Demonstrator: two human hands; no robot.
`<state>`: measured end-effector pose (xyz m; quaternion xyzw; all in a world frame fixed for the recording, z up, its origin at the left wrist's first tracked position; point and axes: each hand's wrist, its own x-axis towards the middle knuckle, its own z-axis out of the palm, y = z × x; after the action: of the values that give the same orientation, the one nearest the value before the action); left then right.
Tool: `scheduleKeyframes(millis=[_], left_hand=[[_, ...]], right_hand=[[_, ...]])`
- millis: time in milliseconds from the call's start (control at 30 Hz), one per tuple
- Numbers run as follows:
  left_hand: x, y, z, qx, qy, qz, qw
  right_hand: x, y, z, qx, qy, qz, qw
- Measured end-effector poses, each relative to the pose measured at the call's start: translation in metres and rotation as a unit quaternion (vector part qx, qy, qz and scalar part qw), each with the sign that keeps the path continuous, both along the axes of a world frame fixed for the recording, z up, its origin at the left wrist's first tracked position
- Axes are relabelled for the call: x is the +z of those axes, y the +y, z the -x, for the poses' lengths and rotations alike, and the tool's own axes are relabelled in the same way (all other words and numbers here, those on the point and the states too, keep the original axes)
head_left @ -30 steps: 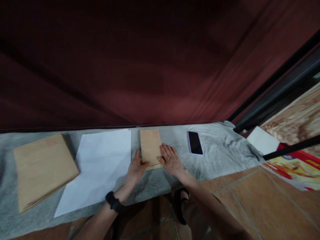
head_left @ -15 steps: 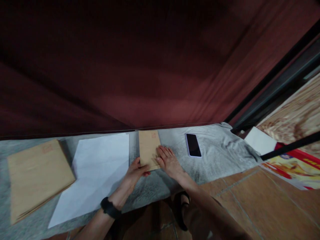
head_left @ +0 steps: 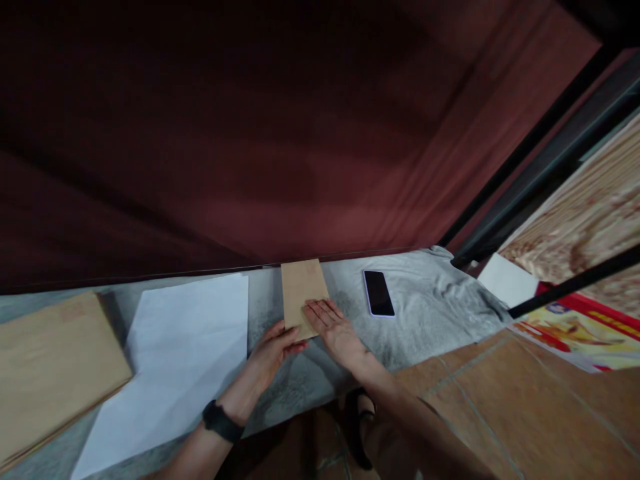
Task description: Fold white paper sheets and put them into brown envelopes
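Note:
A small brown paper envelope (head_left: pixel 302 283) lies on the grey cloth, its long side pointing away from me. My left hand (head_left: pixel 274 347) pinches its near left corner, thumb on top and fingers underneath. My right hand (head_left: pixel 337 331) rests flat across the envelope's lower right part, fingers stretched out. To the left are sheets of white paper (head_left: pixel 185 353), and farther left a stack of larger brown envelopes (head_left: pixel 60 367). A phone (head_left: pixel 379 293) with a dark screen and pale purple case lies right of the envelope.
Grey cloth (head_left: pixel 430 300) covers the narrow surface, with a dark red curtain (head_left: pixel 300 167) hanging behind it. At the right stand black bars (head_left: pixel 575 291), a white item (head_left: pixel 507 280) and a colourful printed box (head_left: pixel 585 330). Brown tiles (head_left: pixel 480 393) form the floor.
My right hand has slid toward the near edge of the envelope and now lies farther over it. My left hand keeps its hold. The whole view has shifted slightly.

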<state>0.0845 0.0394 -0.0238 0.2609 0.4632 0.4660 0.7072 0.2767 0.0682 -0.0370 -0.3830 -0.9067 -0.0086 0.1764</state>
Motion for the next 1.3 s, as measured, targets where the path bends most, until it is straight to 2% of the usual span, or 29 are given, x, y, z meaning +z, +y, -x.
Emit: scheduleKeyframes(millis=[67,133,167,200,233,267,367,400,433,467,500,533,633,733,800,867,1000,1100,1200,1300], left_hand=[[0.004,0.003,-0.003,0.011,-0.007,-0.006,1.0],[0.01,0.007,-0.003,0.017,-0.023,-0.013,1.0],[0.013,0.009,-0.002,0.015,-0.034,-0.018,0.999],[0.016,0.011,-0.001,0.013,-0.045,-0.023,0.999],[0.018,0.013,0.0,0.009,-0.054,-0.028,0.998],[0.019,0.014,0.0,0.006,-0.059,-0.032,0.998],[0.015,0.014,-0.005,0.003,-0.057,-0.016,0.998],[0.012,0.014,-0.008,-0.001,-0.056,-0.003,0.998],[0.008,0.013,-0.011,-0.002,-0.056,0.009,0.998],[0.004,0.013,-0.013,0.004,-0.056,0.016,0.998],[0.001,0.013,-0.015,0.019,-0.055,0.015,0.998],[-0.002,0.013,-0.016,0.04,-0.051,0.008,0.998],[-0.005,0.019,-0.014,0.098,-0.017,-0.033,0.994],[-0.002,0.026,-0.011,0.085,0.051,-0.079,0.992],[0.001,0.029,-0.012,0.061,0.116,-0.116,0.984],[0.003,0.03,-0.015,0.045,0.162,-0.145,0.975],[-0.001,0.031,-0.016,0.026,0.199,-0.154,0.968],[-0.01,0.034,-0.008,0.036,0.271,-0.184,0.944],[-0.016,0.034,0.007,0.05,0.357,-0.222,0.906],[-0.012,0.029,0.026,0.04,0.441,-0.224,0.868]], right_hand=[[0.005,0.001,-0.004,-0.005,0.049,0.028,0.998],[0.011,0.003,-0.007,-0.016,0.149,0.072,0.986],[0.014,0.004,-0.007,-0.028,0.223,0.1,0.969],[0.017,0.005,-0.006,-0.046,0.308,0.132,0.941],[0.02,0.006,-0.004,-0.066,0.399,0.167,0.899],[0.022,0.006,-0.001,-0.087,0.488,0.205,0.844],[0.025,0.001,0.016,-0.116,0.678,0.315,0.654],[0.025,-0.002,0.023,-0.111,0.709,0.345,0.605],[0.025,-0.006,0.029,-0.102,0.727,0.372,0.568],[0.025,-0.011,0.034,-0.094,0.734,0.396,0.544],[0.024,-0.015,0.038,-0.093,0.736,0.409,0.531],[0.024,-0.018,0.04,-0.09,0.729,0.423,0.531],[0.023,-0.024,0.036,-0.114,0.697,0.447,0.549],[0.02,-0.026,0.024,-0.153,0.658,0.496,0.545],[0.017,-0.028,0.018,-0.149,0.645,0.543,0.516],[0.012,-0.032,0.016,-0.134,0.662,0.567,0.47],[0.004,-0.033,0.014,-0.155,0.735,0.538,0.382],[-0.002,-0.028,0.008,-0.175,0.769,0.516,0.334],[-0.011,-0.022,0.001,-0.18,0.778,0.515,0.311],[-0.017,-0.021,-0.004,-0.184,0.771,0.517,0.324]])
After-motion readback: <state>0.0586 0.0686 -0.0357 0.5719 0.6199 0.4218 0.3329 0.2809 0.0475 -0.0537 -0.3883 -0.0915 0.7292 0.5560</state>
